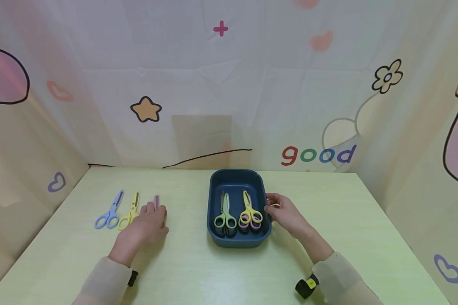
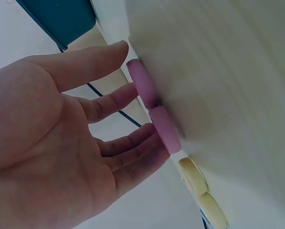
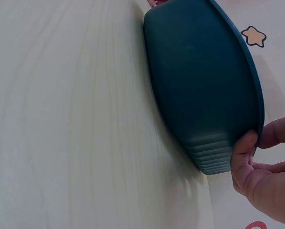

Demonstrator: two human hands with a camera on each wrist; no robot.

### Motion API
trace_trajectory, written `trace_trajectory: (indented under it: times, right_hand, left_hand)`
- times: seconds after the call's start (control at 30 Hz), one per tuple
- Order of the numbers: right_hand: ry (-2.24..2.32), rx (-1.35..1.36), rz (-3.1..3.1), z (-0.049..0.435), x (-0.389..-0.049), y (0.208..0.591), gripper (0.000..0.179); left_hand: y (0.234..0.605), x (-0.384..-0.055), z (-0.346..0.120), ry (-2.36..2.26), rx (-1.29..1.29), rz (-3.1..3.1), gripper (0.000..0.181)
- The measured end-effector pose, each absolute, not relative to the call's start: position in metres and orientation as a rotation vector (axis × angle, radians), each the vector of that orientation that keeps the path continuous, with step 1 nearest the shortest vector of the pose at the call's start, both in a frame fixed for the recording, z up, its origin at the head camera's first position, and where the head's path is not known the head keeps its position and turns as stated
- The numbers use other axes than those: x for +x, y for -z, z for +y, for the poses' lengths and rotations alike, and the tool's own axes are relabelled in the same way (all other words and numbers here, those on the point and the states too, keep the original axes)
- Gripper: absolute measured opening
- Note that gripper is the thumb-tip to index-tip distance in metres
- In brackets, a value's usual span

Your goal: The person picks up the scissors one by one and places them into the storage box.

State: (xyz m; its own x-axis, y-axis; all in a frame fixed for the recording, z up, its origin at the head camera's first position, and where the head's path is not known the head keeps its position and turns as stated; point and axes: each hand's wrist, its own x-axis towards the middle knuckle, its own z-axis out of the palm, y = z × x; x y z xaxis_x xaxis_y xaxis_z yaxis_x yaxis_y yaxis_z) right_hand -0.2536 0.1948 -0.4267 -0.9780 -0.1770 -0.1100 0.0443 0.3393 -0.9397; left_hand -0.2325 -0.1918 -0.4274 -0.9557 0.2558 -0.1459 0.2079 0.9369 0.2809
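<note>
Pale worktop [image 1: 187, 271]: left hand [image 1: 144, 228], fingers loosely spread at pink scissors [image 2: 165, 129]; right hand [image 1: 288, 214] pinching blue tray [image 1: 239, 242]. Pickup stage, I judge; next, a left-hand pinch

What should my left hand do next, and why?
Probably pinch your left hand closed on the pink scissors beneath it: its fingers are at their handles, but the thumb looks just clear of them. Your right hand grips the blue tray by its side.

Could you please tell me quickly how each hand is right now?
Left hand: open, at the pink scissors on the table.
Right hand: holding the blue tray.
</note>
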Motion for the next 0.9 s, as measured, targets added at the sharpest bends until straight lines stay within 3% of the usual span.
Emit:
trace_trajectory:
  times: [0.43, 0.9]
  right_hand:
    - [1.691, -0.116, 2.405, 0.1942, -0.2528, 0.4258, 0.048]
    - [1.702, -0.117, 2.402, 0.1947, -0.2537, 0.4279, 0.048]
  left_hand:
    - [0.4255, -0.234, -0.191, -0.381, 0.3, 2.902, 0.04]
    - [0.428, -0.238, -0.1909, -0.385, 0.249, 2.909, 0.023]
